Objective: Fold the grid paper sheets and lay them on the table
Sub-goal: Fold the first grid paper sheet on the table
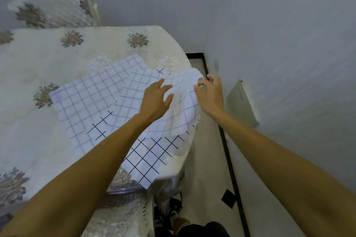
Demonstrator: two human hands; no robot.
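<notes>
Papery grid sheets [92, 100] overlap on lace tablecloth [38, 59].

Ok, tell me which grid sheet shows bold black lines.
The bottom sheet, nearest the person at the table's edge; the sheets lying over it show only faint grey-blue lines.

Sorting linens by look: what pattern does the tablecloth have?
Cream lace tablecloth with scattered brownish flower bunches, seen clearly in the head view.

Single head view, looking steeply down, close over table [28, 67] corner, wide-angle
</notes>
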